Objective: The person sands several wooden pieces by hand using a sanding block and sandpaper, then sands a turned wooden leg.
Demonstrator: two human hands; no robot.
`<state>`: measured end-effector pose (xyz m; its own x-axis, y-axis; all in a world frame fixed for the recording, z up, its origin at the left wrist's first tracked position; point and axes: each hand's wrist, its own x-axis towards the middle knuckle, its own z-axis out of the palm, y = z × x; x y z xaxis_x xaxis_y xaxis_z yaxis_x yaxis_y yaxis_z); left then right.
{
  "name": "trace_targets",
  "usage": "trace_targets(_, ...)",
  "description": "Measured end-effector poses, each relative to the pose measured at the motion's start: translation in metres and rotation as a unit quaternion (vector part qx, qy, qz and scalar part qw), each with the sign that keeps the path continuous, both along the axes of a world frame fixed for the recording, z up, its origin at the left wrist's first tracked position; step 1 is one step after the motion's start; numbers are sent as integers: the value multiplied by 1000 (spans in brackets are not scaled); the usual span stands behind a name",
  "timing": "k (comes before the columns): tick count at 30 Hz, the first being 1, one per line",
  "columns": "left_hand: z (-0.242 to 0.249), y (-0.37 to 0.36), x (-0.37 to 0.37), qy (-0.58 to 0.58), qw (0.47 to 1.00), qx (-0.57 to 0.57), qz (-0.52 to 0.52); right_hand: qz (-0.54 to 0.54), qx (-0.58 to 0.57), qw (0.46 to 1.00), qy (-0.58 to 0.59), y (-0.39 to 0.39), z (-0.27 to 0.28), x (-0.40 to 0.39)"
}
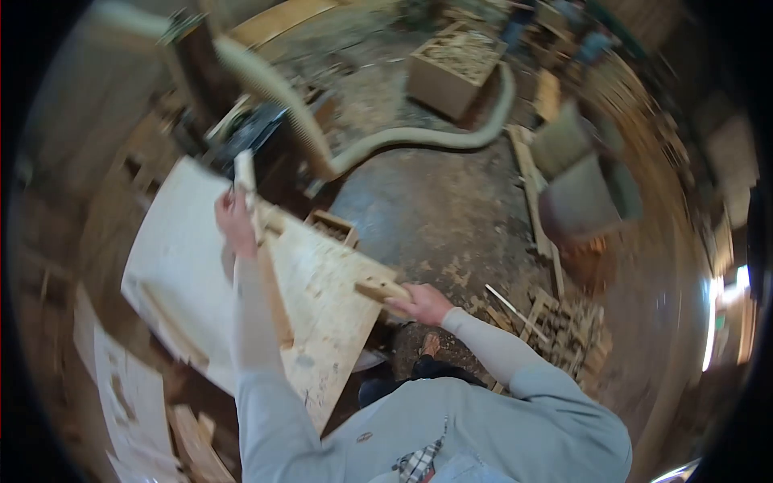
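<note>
Beyond the pale surface (322, 354), a hose (403, 138) winds across the workshop floor (451, 209) and curves beside a box (439, 84) filled with scraps. Near the surface's far edge, the person's left hand (235, 221) has its fingers clamped on a strip of wood (245, 173). By the right corner, the right hand (423, 306) grips one end of a wooden block (378, 289).

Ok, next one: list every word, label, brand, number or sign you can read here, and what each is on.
None can be read.
Mark on the shirt: too small and blurred to tell whether it is lettering.
Block in the right hand: dark spots, no legible characters.
Box and bin: no lettering can be made out.
</note>
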<state>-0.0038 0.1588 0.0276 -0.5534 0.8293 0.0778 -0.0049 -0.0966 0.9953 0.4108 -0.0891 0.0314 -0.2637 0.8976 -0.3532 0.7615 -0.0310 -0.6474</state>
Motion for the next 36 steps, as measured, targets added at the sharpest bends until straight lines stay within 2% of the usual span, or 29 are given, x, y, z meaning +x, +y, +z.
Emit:
trace_targets(1, -11, -12, 18, 154, 985, 78, -13, 1, -21, 1000, 10, 2, 8, 7)
trace_targets(2, 29, -45, 64, 58, 994, -21, -90, 3, -41, 999, 21, 3, 17, 14)
trace_targets(4, -13, -70, 113, 90, 976, 43, -194, -26, 37, 998, 38, -4, 6, 31)
trace_targets(5, 1, -97, 151, 142, 953, 93, -252, -59, 48, 995, 69, -8, 3, 41)
trace_targets(6, -1, -123, 181, 86, 946, 22, -313, -88, 60, 989, 100, -12, 2, 53)
trace_targets(8, 0, -164, 236, 134, 908, -23, -395, -162, 78, 964, 194, -22, 3, 81)
trace_targets(9, 4, -187, 256, 136, 889, -38, -437, -161, 104, 958, 213, -32, 5, 93)
trace_targets(10, 23, -206, 284, 102, 874, -59, -471, -164, 104, 947, 254, -38, 10, 110)
trace_targets(12, 29, -221, 325, 178, 836, -40, -517, -142, 132, 939, 283, -47, 23, 146)
trace_targets(15, 43, -244, 379, 186, 816, -24, -547, -135, 132, 944, 269, -64, 27, 203)
trace_targets(18, 39, -278, 419, 156, 806, -52, -569, -89, 129, 955, 251, -101, 46, 253)
trace_targets(20, 31, -293, 445, 182, 810, -37, -556, -79, 99, 962, 242, -113, 40, 284)
trace_targets(22, 27, -294, 465, 208, 814, -22, -542, -147, 102, 961, 211, -122, 34, 316)
trace_targets(24, 26, -273, 484, 402, 794, 65, -451, -285, 154, 931, 170, -117, 7, 356)
trace_targets(26, 5, -274, 482, 399, 812, -4, -425, -353, 141, 922, 75, -131, -57, 397)
trace_targets(28, -12, -282, 473, 499, 780, 42, -376, -318, 61, 940, -107, -166, -131, 432)
trace_targets(30, -4, -278, 484, 501, 782, 32, -370, -194, -62, 959, -196, -211, -172, 452)
trace_targets(32, -2, -281, 489, 503, 783, 22, -365, -29, -259, 949, -175, -227, -167, 453)
trace_targets(33, -2, -283, 489, 508, 785, 15, -354, -22, -260, 949, -175, -226, -161, 453)
trace_targets(35, -2, -288, 490, 514, 788, 2, -339, 86, -324, 926, -172, -207, -138, 455)
trace_targets(36, -2, -291, 491, 515, 788, -4, -338, 35, -172, 956, -235, -184, -151, 466)
